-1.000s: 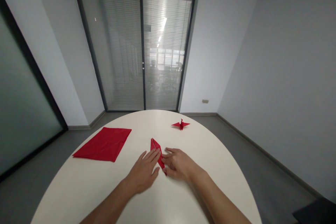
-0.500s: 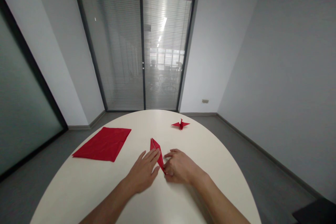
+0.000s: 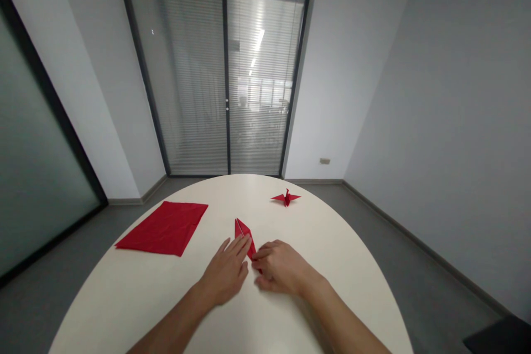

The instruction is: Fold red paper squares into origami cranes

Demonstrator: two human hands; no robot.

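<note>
A narrow, folded piece of red origami paper (image 3: 244, 228) lies on the table in front of me, its split point facing away. My left hand (image 3: 227, 268) rests flat across its middle, fingers stretched out over the paper. At the paper's near end, my right hand (image 3: 282, 266) has its fingers bent and closed around the lower tip, which they mostly cover. Farther back to the right stands a finished red paper crane (image 3: 286, 197) with spread wings. Neither hand touches it.
On the left of the round white table (image 3: 240, 188) lies a large red paper square (image 3: 164, 229), with faint creases. Beyond the table is a glass door with blinds (image 3: 257, 121). A dark object (image 3: 500, 337) shows at the lower right corner.
My right hand has shifted slightly left and its fingers have closed over the near end of the folded paper. The paper's far tip has moved a little left. My left hand stays nearly in place.
</note>
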